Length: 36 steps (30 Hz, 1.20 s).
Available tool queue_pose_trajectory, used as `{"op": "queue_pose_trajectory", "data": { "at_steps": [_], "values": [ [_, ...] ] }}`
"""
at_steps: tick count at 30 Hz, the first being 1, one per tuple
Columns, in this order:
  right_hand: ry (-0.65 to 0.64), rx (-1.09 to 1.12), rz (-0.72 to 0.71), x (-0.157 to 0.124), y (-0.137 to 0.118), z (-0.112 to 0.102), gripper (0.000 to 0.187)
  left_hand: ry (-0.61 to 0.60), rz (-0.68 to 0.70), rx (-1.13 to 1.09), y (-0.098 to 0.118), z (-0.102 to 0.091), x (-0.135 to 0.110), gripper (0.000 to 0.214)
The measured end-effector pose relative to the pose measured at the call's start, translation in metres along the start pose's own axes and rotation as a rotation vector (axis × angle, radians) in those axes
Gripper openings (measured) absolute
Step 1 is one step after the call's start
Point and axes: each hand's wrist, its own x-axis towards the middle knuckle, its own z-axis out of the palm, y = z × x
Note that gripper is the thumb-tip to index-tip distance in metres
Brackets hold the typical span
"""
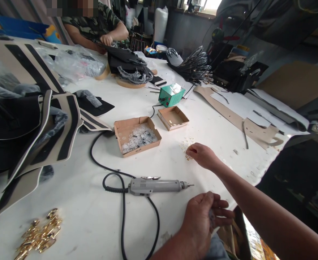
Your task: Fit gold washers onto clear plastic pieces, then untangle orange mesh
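Note:
My right hand (pixel 201 155) reaches in from the right, fingertips pinched together at a scatter of small gold rings (pixel 187 157) on the white table. What sits between those fingertips is hidden. Nearer to me, my left hand (pixel 202 216) is turned palm up and cupped, with small translucent pieces (pixel 211 215) in the palm. A grey electric screwdriver (pixel 159 186) lies on the table beside the left hand, its bit pointing right. Beyond it stands a cardboard box (pixel 141 150) of clear plastic washers (pixel 141 137), and a smaller cardboard box (pixel 173 124) holding a few gold bits.
A green power unit (pixel 172 94) stands behind the boxes. The screwdriver's black cable (pixel 123 216) loops across the table (pixel 88 202). Gold metal fittings (pixel 41 233) lie at front left, near stacked bag panels (pixel 64 144). A co-worker (pixel 107 25) handles a black bag (pixel 126 59) opposite.

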Motion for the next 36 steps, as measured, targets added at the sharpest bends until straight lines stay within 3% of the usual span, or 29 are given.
{"op": "queue_pose_trajectory", "data": {
  "at_steps": [6,18,30,33,36],
  "values": [
    [0.093,-0.101,0.058,-0.002,-0.005,0.000,0.015,0.001,0.007,-0.007,-0.001,0.000,0.000,0.028],
    [0.069,-0.421,-0.168,-0.003,-0.015,-0.001,0.024,0.004,0.006,0.015,-0.001,0.000,-0.001,0.028],
    [0.067,-0.268,-0.231,-0.008,-0.023,0.003,0.018,-0.006,0.001,0.010,0.000,0.000,-0.001,0.027],
    [0.113,-0.164,-0.211,-0.018,-0.024,-0.009,0.019,-0.007,-0.001,0.006,-0.001,-0.002,0.000,0.029],
    [0.165,-0.007,-0.205,-0.048,-0.026,-0.030,0.020,-0.008,-0.007,-0.016,-0.001,-0.002,0.000,0.032]
  ]
}}
